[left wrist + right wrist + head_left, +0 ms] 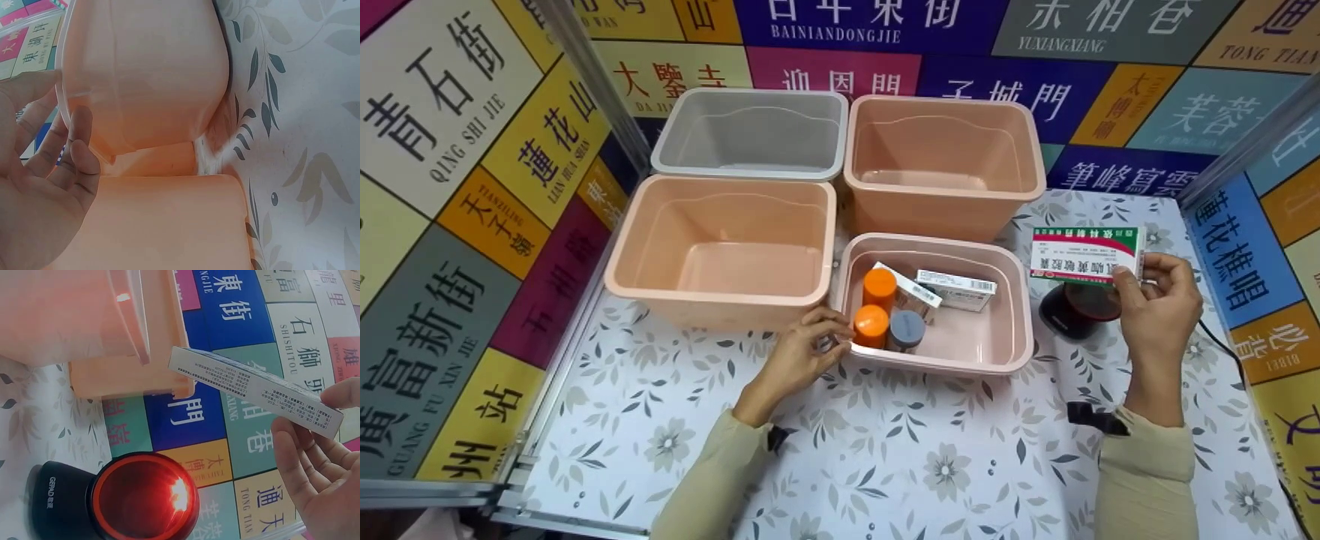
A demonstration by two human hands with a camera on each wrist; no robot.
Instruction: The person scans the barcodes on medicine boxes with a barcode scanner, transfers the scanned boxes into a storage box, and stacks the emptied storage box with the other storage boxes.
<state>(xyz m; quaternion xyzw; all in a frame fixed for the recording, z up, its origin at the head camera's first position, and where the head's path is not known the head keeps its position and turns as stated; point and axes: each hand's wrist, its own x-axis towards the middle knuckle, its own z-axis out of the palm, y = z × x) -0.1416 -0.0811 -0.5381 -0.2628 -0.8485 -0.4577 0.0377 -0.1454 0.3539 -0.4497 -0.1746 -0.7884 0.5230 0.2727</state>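
Observation:
My right hand (1166, 307) pinches a flat white, green and red medicine box (1084, 256) by one end, between thumb and fingers. Printed small text covers the box's narrow side (253, 391) in the right wrist view. The box is held over a black desktop barcode scanner (1076, 311), whose round window (146, 500) glows red. At the front left corner of the small pink bin (982, 366), my left hand (802, 352) grips the rim. Inside that bin stand two orange-capped bottles (879, 289) and a grey-capped bottle (907, 328), beside two white boxes (956, 290).
Behind and left of the small bin stand a peach bin (720, 307), a grey bin (750, 97) and another peach bin (937, 214). The scanner's cable (1222, 341) runs right. A floral cloth (885, 465) covers the table; printed panels (840, 30) wall it in.

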